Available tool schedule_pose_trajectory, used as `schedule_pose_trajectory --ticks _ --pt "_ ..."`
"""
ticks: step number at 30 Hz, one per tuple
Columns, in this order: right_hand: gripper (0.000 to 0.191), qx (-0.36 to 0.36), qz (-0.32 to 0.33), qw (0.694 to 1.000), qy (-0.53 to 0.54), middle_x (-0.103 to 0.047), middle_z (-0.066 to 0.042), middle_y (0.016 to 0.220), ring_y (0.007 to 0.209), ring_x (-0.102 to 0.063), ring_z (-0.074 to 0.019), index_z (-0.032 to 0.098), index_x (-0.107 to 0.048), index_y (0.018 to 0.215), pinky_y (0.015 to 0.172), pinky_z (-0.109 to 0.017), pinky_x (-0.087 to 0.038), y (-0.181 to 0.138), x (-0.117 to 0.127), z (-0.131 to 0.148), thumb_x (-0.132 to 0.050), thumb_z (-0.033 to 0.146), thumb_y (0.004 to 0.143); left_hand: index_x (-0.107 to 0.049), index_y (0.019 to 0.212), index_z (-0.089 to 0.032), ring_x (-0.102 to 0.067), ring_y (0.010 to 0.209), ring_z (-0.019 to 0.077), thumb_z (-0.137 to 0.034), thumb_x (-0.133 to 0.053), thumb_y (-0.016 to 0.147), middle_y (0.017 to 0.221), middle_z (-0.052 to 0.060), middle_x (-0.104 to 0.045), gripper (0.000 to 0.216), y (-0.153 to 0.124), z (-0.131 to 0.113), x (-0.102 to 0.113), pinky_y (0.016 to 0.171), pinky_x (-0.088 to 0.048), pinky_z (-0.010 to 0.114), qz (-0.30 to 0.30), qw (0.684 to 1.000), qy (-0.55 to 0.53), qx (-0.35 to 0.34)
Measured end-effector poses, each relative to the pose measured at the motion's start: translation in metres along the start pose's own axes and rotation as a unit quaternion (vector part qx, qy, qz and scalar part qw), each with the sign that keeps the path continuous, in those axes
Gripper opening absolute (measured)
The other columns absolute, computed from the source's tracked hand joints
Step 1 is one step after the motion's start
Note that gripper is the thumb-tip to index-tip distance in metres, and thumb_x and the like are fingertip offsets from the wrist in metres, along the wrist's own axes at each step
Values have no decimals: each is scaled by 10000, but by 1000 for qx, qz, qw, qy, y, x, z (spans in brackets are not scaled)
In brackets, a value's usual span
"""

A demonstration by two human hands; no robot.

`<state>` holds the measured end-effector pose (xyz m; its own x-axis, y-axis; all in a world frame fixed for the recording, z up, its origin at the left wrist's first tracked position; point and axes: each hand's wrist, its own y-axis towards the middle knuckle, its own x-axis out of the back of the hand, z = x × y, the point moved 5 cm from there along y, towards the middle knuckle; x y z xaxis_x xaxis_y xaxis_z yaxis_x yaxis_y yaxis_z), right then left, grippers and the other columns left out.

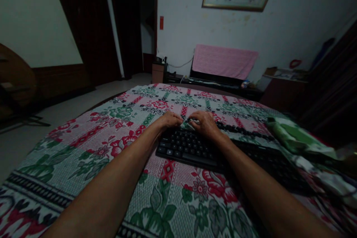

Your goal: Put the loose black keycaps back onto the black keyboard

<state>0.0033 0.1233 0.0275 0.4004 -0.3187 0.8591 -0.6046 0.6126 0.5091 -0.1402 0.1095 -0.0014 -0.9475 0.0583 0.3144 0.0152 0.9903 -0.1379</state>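
A black keyboard (192, 147) lies on the flowered tablecloth, its right part crossed by my right forearm. My left hand (170, 119) is at the keyboard's upper left edge, its fingers closed together; whatever they grip is hidden. Close beside it, my right hand (205, 122) is bent over the upper edge with thumb and fingers drawn together. Something small and dark shows at its fingertips, too small to name. Behind the keyboard, a row of small black pieces (242, 131), which look like loose keycaps, stretches off to the right.
Right of the keyboard lie a green and white packet (298, 134), crumpled white material (331, 178) and dark cables (329, 208). The patterned tablecloth (111, 134) covers the table. Beyond it, a pink cloth (224, 61) hangs over a dark screen by the wall.
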Motion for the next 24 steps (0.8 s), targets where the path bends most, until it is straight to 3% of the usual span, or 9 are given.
schedule_pose_trajectory --ticks 7,19,24 --pt "233 11 19 997 70 -653 -36 882 821 -577 -161 208 -620 923 766 -275 -393 -10 2 17 -489 198 730 -651 768 -127 -480 525 64 -201 -622 566 597 -2 -602 217 -3 -8 -1 545 -374 192 7 998 -20 -64" --pt "249 -39 25 990 132 -645 -17 924 883 -570 -158 212 -619 932 808 -269 -405 -18 2 25 -483 174 727 -653 769 -108 -473 512 62 -148 -573 579 592 1 -602 210 -8 -11 -5 532 -373 188 43 997 1 -65" --pt "218 -54 -2 984 172 -650 -22 883 827 -584 -140 198 -620 907 766 -244 -420 -20 3 24 -499 212 726 -647 831 -124 -500 557 72 -178 -579 572 647 2 -616 273 -7 -10 -7 568 -384 194 82 993 8 -88"
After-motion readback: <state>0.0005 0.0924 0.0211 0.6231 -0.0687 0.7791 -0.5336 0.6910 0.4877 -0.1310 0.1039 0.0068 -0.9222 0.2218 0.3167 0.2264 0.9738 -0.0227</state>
